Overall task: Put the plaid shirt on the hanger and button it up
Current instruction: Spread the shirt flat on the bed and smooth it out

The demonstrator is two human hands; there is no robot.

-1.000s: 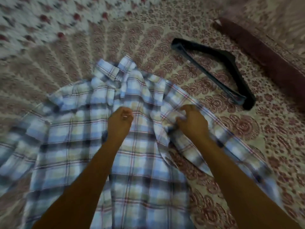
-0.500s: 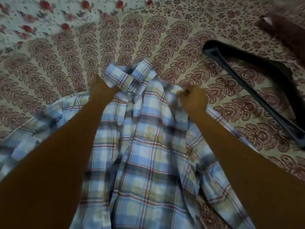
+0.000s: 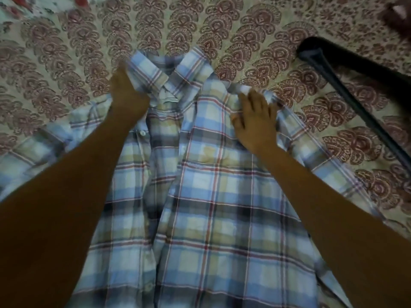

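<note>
The blue, cream and red plaid shirt (image 3: pixel 206 196) lies spread front-up on the patterned bedspread, collar pointing away from me. My left hand (image 3: pixel 127 94) is at the left side of the collar, its fingers hidden under the cloth there. My right hand (image 3: pixel 255 116) rests flat with straight fingers on the shirt's right shoulder. The black hanger (image 3: pixel 347 85) lies on the bedspread to the right of the shirt, apart from both hands, and runs out of view at the right edge.
The bedspread (image 3: pixel 200 25) with its maroon paisley print covers the whole surface. A dark maroon object (image 3: pixel 398 16) sits at the top right corner, blurred.
Both hands moved up from the shirt's chest to the collar and shoulder. My right hand, gripping fabric earlier, now lies flat. The view shifted closer; the hanger slid towards the right edge.
</note>
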